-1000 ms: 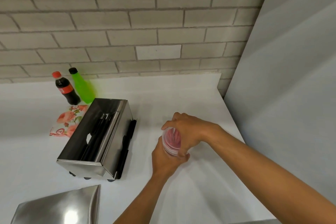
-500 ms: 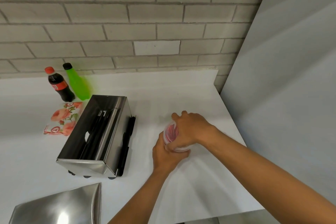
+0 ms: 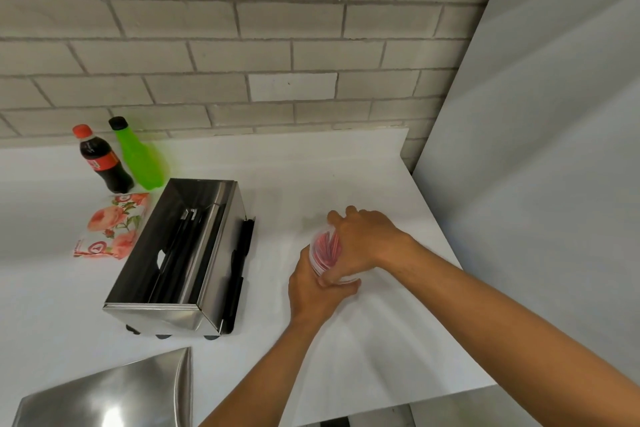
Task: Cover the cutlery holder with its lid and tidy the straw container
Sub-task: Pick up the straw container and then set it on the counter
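Straw container [image 3: 325, 250] between hands, uncovered cutlery holder [image 3: 180, 253] beside

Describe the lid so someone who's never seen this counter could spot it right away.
Start at the open steel cutlery holder in the middle of the white counter. Come toward the near edge: the lid lies there, at lower left. It is a shiny folded steel sheet, with nothing in it.

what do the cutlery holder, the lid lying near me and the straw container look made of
Cutlery holder: looks like stainless steel, brushed, with mirror-like reflections on its walls.
Lid: apparently the same polished metal, showing a bright glare spot.
Straw container: probably clear plastic, since the red straws show through its wall; both hands cover much of it, so glass can't be ruled out.
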Available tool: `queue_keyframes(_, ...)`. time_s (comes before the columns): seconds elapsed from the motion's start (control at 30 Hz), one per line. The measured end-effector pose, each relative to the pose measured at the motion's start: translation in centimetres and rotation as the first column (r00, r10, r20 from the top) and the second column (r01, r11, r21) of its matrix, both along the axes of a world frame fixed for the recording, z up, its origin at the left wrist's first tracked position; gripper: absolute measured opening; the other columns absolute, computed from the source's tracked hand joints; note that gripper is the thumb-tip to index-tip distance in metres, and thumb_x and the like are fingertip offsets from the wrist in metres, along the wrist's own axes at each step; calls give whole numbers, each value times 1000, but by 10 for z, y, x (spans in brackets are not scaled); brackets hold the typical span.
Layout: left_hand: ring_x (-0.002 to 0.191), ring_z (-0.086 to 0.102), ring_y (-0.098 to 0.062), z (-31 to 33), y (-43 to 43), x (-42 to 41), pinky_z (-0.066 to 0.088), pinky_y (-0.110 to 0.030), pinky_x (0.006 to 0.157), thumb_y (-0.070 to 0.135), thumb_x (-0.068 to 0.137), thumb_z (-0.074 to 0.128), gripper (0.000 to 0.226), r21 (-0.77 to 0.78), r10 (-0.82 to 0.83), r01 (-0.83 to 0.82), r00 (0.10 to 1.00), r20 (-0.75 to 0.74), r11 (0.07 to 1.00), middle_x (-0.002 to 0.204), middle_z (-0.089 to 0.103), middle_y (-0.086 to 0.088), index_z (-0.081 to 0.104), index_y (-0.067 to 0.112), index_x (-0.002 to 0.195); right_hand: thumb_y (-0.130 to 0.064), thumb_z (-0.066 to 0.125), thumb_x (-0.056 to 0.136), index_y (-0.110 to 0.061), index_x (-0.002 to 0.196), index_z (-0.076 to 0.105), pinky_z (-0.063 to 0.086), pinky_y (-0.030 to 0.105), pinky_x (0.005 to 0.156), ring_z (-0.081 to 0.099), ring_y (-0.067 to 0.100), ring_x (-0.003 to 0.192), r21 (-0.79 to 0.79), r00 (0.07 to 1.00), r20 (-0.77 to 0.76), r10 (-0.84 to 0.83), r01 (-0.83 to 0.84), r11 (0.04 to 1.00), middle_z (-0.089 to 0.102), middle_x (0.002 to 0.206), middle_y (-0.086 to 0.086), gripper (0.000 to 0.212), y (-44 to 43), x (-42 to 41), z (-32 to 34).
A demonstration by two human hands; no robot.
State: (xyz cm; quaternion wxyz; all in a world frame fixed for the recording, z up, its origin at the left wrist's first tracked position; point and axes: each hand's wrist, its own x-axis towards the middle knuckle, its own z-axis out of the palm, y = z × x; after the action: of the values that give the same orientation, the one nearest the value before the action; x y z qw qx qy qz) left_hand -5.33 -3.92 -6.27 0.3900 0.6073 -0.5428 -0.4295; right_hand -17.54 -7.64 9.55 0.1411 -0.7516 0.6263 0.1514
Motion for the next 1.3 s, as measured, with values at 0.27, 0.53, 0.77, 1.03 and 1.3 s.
queue_keyframes(0.27, 109, 70, -11, 8, 1, -1, 63, -32, 93, 60, 38, 100, 112, -46, -11, 13, 999, 45, 999, 122, 70, 11, 55, 33, 137, -39, 98, 55, -45, 158, 26, 53, 37, 92, 42, 23, 133, 126, 984, 16, 175, -176, 976, 40, 145, 0, 126, -7, -3, 17)
queue_keyframes(0.53, 104, 72, -10, 11, 3, -1, 62, -19, 83, 63, 38, 100, 105, 6, -6, 6, 1000, 12, 1000, 118, 69, 18, 51, 46, 129, -77, 84, 48, -37, 150, 39, 47, 32, 76, 59, 24, 110, 16, 998, 11, 57, -57, 998, 55, 131, -1, 118, -4, 1, 12)
queue_keyframes(0.77, 112, 67, -11, 11, 4, -5, 58, -21, 91, 61, 45, 101, 111, -59, -8, 11, 999, 52, 998, 127, 66, 12, 51, 35, 140, -41, 99, 54, -44, 157, 28, 54, 36, 86, 48, 24, 126, 118, 986, 42, 160, -164, 979, 42, 136, 0, 126, -6, -4, 18)
queue_keyframes(1.03, 101, 66, -6, 13, 5, -4, 49, -5, 75, 72, 39, 96, 107, -15, -5, 6, 998, 61, 1000, 116, 63, 21, 44, 49, 130, -64, 90, 51, -39, 152, 39, 55, 35, 81, 60, 26, 113, 33, 996, 42, 83, -85, 996, 51, 128, -1, 116, -6, -3, 15)
queue_keyframes(1.3, 114, 67, -14, 10, 5, -6, 60, -26, 93, 58, 47, 101, 108, -51, -2, 6, 997, 79, 999, 128, 67, 9, 50, 36, 140, -42, 100, 52, -43, 156, 33, 52, 32, 78, 48, 20, 118, 127, 984, 70, 165, -173, 977, 42, 126, -4, 123, -11, -9, 15)
